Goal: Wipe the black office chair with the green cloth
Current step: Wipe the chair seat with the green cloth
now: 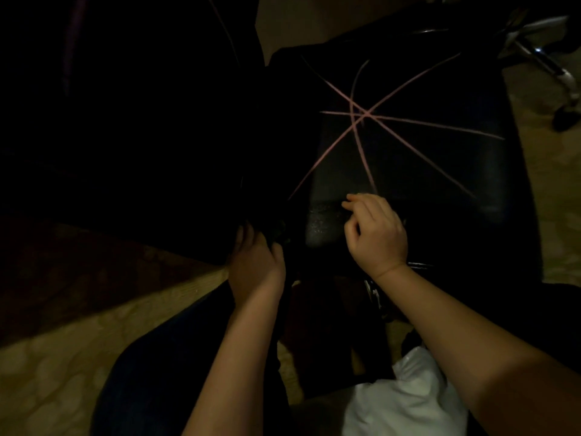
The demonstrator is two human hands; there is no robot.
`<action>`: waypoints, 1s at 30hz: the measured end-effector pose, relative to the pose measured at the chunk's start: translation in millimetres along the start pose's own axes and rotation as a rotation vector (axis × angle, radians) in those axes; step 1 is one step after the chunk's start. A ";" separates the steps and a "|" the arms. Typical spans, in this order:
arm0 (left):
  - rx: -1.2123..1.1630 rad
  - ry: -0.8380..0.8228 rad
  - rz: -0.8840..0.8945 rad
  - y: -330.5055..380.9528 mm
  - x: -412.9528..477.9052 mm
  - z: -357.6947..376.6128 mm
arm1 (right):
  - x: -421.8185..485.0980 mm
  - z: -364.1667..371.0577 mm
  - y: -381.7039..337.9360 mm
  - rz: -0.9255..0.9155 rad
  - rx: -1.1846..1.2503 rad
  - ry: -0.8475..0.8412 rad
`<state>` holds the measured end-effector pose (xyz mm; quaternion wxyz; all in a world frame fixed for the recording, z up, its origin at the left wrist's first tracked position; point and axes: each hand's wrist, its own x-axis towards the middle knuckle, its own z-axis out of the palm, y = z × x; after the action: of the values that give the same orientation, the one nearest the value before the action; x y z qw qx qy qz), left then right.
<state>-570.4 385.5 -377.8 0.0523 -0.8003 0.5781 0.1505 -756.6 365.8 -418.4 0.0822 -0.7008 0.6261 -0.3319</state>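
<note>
The black office chair's seat (424, 158) fills the middle and right of the dim view, and thin pink lines cross on it like a star. Its dark backrest (141, 121) takes up the left. My left hand (256, 262) grips a dark part of the chair where the seat meets the backrest. My right hand (375, 234) hovers over the seat's near edge, fingers curled and fingertips touching the surface. What it holds is hidden. I cannot make out the green cloth anywhere.
A second chair's chrome base (540, 48) with a black caster (566, 118) stands at the top right. A white crumpled thing (408, 401) lies at the bottom by my right forearm. Patterned beige floor (56, 372) shows at the lower left and right.
</note>
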 end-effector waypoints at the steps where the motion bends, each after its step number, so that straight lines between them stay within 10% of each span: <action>1: -0.023 -0.015 0.004 1.8 0.9 0.6 | 0.1 -0.9 -0.1 0.003 0.008 -0.006; 30: -0.078 0.049 0.157 53.3 132.8 -19.0 | 2.5 16.1 -26.4 0.078 0.051 0.050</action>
<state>-579.1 242.4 -395.0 -0.0050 -0.7573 0.6340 0.1568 -725.7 364.0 -415.8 0.0973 -0.6651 0.6460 -0.3617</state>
